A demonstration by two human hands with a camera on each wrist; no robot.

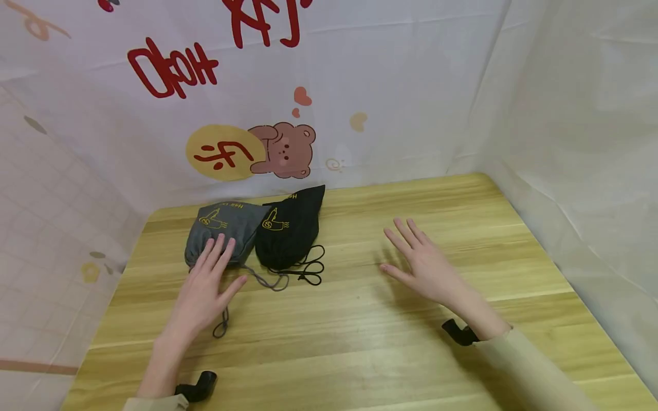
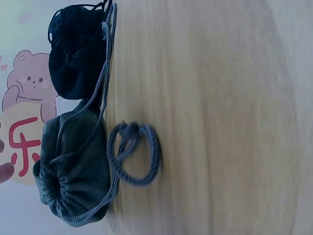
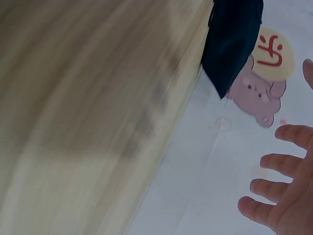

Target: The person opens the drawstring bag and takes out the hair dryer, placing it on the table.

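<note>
Two drawstring pouches lie side by side at the back left of the table. The grey pouch [image 1: 226, 220] carries a yellow hair-dryer print, and its cord trails toward the front, ending in a knotted loop [image 2: 134, 154]. Beside it the black pouch [image 1: 290, 228] bears the same print, with a looped black cord [image 1: 312, 268]. My left hand [image 1: 203, 291] reaches out with straight fingers that overlap the grey pouch's near edge in the head view. Over the right side of the table hovers my right hand [image 1: 426, 271], fingers spread, holding nothing; its fingers [image 3: 279, 191] show in the right wrist view.
The wooden table [image 1: 360, 342] has a white cloth backdrop [image 1: 411, 85] behind it, printed with a bear [image 1: 288, 151] and red characters. Cloth also hangs along the left and right sides. A black wrist mount [image 1: 197, 388] sits at my left wrist, another [image 1: 459, 333] at my right.
</note>
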